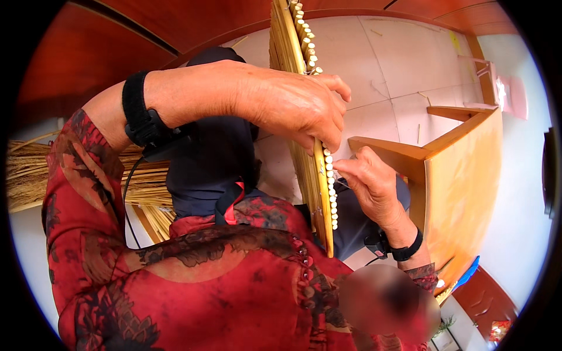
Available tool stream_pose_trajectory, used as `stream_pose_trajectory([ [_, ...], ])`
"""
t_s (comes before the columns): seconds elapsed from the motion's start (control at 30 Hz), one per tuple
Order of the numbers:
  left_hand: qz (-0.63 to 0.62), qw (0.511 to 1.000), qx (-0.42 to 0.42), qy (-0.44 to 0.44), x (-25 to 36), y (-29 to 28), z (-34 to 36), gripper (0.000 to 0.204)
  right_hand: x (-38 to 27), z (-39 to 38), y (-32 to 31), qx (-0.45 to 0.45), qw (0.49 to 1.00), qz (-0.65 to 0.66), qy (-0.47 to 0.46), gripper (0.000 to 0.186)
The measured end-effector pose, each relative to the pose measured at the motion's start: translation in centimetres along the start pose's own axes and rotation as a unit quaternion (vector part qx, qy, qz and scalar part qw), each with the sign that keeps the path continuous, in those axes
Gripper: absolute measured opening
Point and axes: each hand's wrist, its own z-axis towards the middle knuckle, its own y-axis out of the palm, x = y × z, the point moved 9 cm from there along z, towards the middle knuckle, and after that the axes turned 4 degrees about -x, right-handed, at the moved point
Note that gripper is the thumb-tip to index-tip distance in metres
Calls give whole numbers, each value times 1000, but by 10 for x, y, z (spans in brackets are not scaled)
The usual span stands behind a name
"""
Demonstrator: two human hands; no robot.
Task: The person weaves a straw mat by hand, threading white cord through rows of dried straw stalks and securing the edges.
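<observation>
A flat panel of yellow plant stalks (313, 181) stands on edge between my knees, running away from my body. Along its right side, a row of short pale cut ends (331, 193) sits packed close together. My left hand (298, 108) reaches over the panel's top edge, its fingers wrapped round it and partly hiding the row. Just right of the cut ends, my right hand (372, 178) has thumb and forefinger pinched together. Something thin and pale shows beside those fingertips, too fine to name.
A wooden bench or stool (462, 193) stands close at my right. Bundles of long dry stalks (35, 175) lie at my left. Stalk scraps are scattered on the tiled floor (374, 64), and a pink chair (510, 96) stands at the far right. Red panelling (117, 35) lines the far side.
</observation>
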Motion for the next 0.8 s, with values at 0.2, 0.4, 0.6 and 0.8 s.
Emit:
stream_pose_trajectory([
  [0.2, -1, 1000, -1, -2, -1, 0, -3, 19, -3, 2, 3, -9, 1000, -2, -5, 30],
  [0.4, -4, 1000, -13, -22, -2, 3, -4, 21, -2, 3, 3, -6, 1000, 29, -12, 26],
  [0.6, 4, 999, -12, -30, -3, 1, -2, 22, 14, -11, -12, -46, 997, -43, 51, 21],
  [0.8, 7, 1000, -4, -20, 0, 1, -5, 22, 11, -12, -8, -66, 992, 23, 108, 18],
])
